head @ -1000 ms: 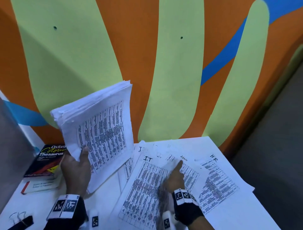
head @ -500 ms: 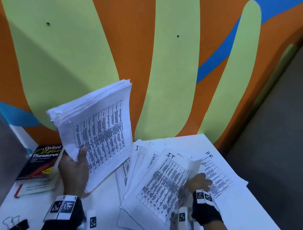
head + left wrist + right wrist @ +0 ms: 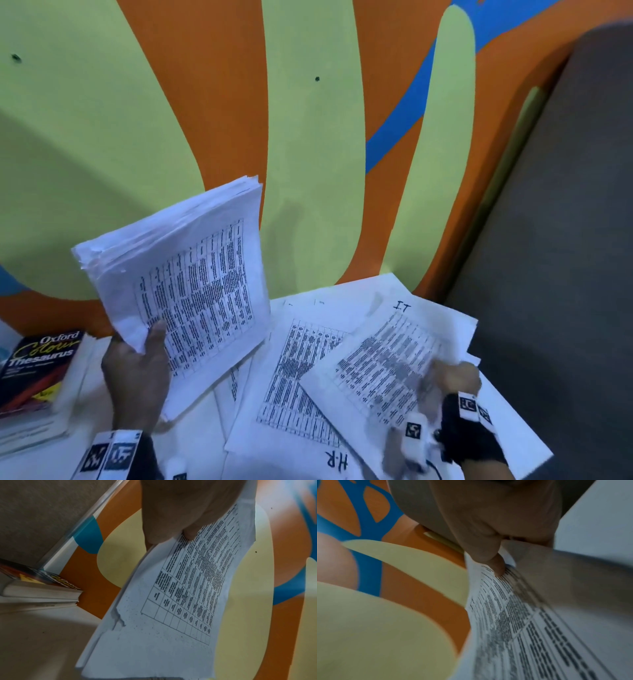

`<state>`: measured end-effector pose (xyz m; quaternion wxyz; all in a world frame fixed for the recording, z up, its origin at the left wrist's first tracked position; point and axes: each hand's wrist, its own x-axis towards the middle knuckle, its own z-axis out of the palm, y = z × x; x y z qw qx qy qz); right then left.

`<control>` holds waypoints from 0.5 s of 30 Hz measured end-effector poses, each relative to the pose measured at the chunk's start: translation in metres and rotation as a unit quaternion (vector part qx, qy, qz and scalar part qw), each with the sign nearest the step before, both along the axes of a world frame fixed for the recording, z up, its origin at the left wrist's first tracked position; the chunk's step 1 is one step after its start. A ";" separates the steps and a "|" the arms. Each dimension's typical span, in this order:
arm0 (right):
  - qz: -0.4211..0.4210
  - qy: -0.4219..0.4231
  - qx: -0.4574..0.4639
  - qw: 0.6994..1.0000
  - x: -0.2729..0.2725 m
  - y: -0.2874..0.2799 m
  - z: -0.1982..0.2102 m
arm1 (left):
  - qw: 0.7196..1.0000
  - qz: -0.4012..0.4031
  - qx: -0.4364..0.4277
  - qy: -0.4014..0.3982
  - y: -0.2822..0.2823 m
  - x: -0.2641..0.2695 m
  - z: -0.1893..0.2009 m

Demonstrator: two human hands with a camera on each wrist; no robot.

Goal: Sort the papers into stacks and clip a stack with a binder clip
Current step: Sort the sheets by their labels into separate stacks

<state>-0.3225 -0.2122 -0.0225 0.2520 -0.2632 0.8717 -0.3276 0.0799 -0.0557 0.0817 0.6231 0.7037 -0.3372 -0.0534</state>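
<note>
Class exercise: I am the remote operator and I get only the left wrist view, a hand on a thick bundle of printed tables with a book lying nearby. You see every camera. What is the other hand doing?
Observer: The right hand pinches one loose sheet; the right wrist view shows the thumb pressed on its printed side.
Operator: Is that sheet labelled?
Observer: Yes, "IT" is handwritten at its top edge in the head view.
Operator: What lies under it?
Observer: More sheets are spread on the table; one of them, the HR sheet, has "H-R" written at its near edge.
Operator: And my bundle?
Observer: The left hand holds the paper stack tilted up, off the table.
</note>
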 end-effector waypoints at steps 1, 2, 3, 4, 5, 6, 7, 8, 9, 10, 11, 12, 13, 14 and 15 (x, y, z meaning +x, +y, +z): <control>-0.037 0.020 0.039 0.998 -0.014 -0.003 -0.005 | 1.000 -0.001 0.003 0.000 0.000 -0.001 -0.001; -0.061 0.032 0.074 0.995 -0.026 -0.007 -0.010 | 1.000 -0.004 0.006 0.000 0.000 -0.004 -0.002; -0.070 0.038 0.099 0.992 -0.037 -0.011 -0.014 | 1.000 -0.005 0.008 -0.001 -0.001 -0.006 -0.002; -0.069 0.041 0.110 0.991 -0.045 -0.015 -0.018 | 1.000 -0.006 0.010 -0.001 -0.001 -0.008 -0.002; -0.059 0.042 0.112 0.991 -0.053 -0.017 -0.022 | 1.000 -0.007 0.011 0.002 -0.001 -0.012 -0.001; -0.040 0.040 0.103 0.993 -0.058 -0.021 -0.024 | 1.000 -0.008 0.012 0.009 -0.002 -0.016 0.000; -0.015 0.030 0.084 0.996 -0.059 -0.023 -0.024 | 1.000 -0.012 0.014 0.015 -0.003 -0.020 0.001; 0.006 0.018 0.060 0.998 -0.062 -0.026 -0.027 | 1.000 -0.016 0.017 0.015 -0.004 -0.025 0.002; 0.014 0.011 0.047 0.999 -0.062 -0.030 -0.027 | 1.000 -0.019 0.019 0.014 -0.006 -0.028 0.002; 0.014 0.015 0.041 0.999 -0.064 -0.032 -0.029 | 0.999 -0.023 0.021 0.013 -0.009 -0.032 0.002; 0.016 0.021 0.044 0.999 -0.064 -0.034 -0.031 | 0.999 -0.025 0.023 0.010 -0.010 -0.034 0.002; 0.018 0.021 0.042 0.999 -0.065 -0.036 -0.033 | 0.999 -0.026 0.024 0.004 -0.012 -0.037 0.001; 0.020 0.026 0.047 0.998 -0.066 -0.037 -0.036 | 0.999 -0.027 0.024 -0.001 -0.015 -0.040 0.001; 0.033 0.039 0.055 0.997 -0.067 -0.040 -0.039 | 0.999 -0.028 0.022 -0.003 -0.017 -0.044 0.001; 0.045 0.047 0.068 0.996 -0.067 -0.043 -0.039 | 0.999 -0.028 0.022 -0.002 -0.019 -0.047 0.000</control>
